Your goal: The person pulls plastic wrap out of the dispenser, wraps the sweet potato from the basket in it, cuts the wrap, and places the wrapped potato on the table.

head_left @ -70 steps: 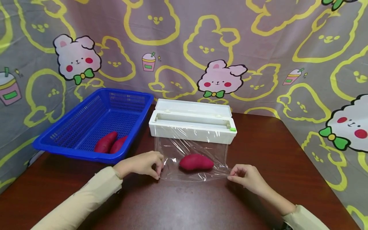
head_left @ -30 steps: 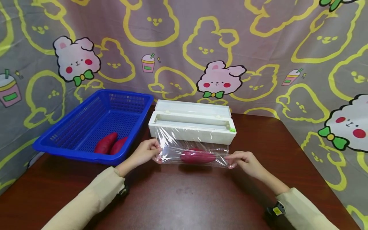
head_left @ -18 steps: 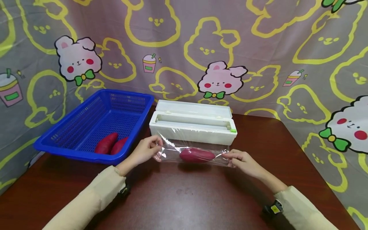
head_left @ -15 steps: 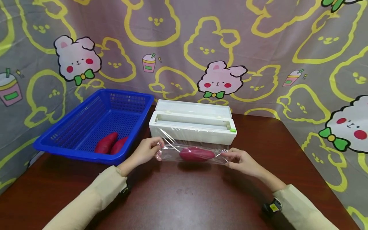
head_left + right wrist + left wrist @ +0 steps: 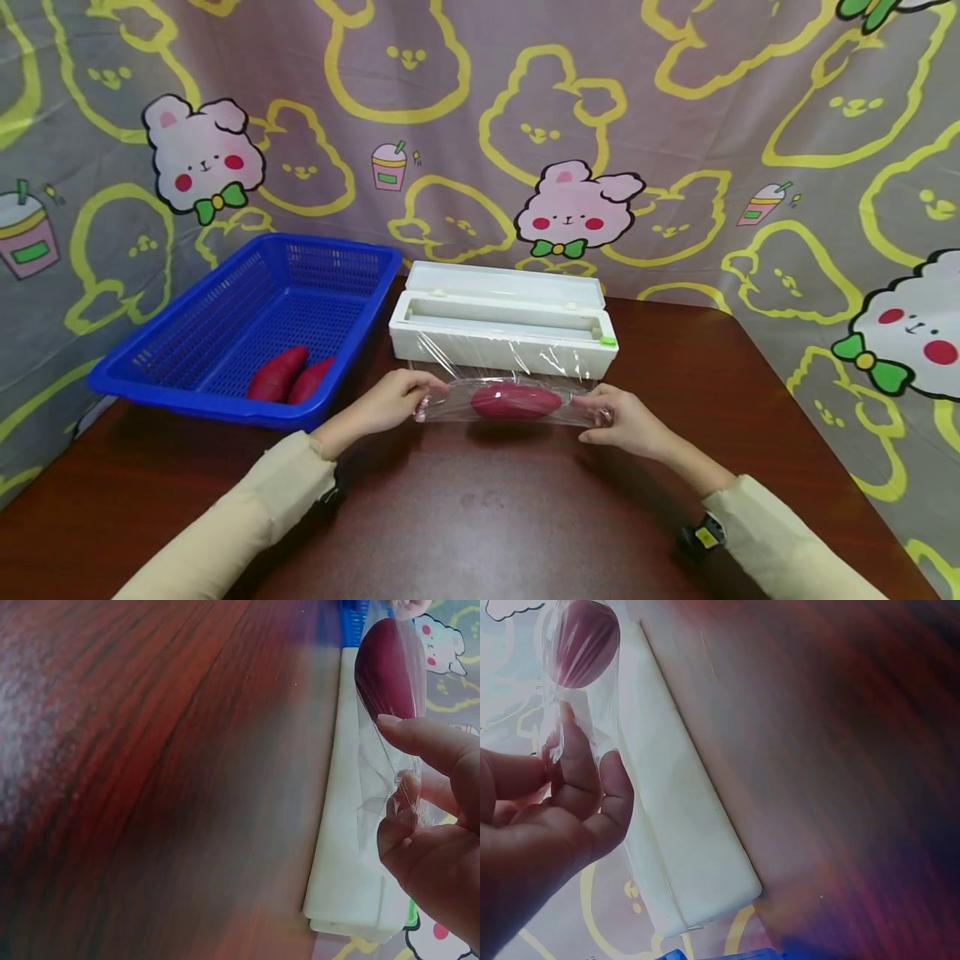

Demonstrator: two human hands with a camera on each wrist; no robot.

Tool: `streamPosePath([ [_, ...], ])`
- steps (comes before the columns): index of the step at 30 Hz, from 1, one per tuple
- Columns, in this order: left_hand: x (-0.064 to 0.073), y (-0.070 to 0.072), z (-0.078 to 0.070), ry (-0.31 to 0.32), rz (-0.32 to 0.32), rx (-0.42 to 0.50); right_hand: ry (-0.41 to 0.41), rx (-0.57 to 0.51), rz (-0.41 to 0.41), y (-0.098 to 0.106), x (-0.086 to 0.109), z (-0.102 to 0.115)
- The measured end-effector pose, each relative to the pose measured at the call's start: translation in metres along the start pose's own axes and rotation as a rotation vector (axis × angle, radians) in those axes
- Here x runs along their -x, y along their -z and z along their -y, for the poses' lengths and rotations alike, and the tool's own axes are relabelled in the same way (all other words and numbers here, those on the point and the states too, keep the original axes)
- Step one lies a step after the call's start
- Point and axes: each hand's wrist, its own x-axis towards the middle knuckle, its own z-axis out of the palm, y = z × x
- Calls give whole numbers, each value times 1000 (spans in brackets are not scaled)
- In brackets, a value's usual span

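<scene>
Table (image 5: 465, 517): dark reddish-brown wood grain, glossy, stretching beneath the left hand (image 5: 393, 402) and right hand (image 5: 630, 425).
White box (image 5: 502, 342): lid open, sitting just beyond the grip.
Blue basket (image 5: 300, 312): resting beyond and left of the left hand.

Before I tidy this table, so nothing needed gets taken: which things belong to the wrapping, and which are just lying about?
In the job:
Cling film, held by left hand and right hand
Sweet potato inside the film
White cling film dispenser, lid open

Lying about, seemingly:
Blue plastic basket
Two sweet potatoes in it, maybe for later
Rabbit-print cloth
</scene>
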Motion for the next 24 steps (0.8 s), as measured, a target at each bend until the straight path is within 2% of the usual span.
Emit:
streamPosePath([
  [3,-1,0,-2,-15,26,-32,-8,27,6,0,-2,2],
  [6,-3,-2,2,-51,19,-127,2,70,5,-1,-4,4],
  [13,-10,-6,7,-182,-49,-430,42,223,-54,-6,-12,6],
  [17,-14,-5,10,-254,-129,-532,40,236,-97,-5,-15,3],
  [21,-18,-3,13,-277,-165,-516,52,191,-124,-2,-20,-1],
  [24,-19,0,16,-228,-145,-418,43,118,-128,1,-24,-3],
])
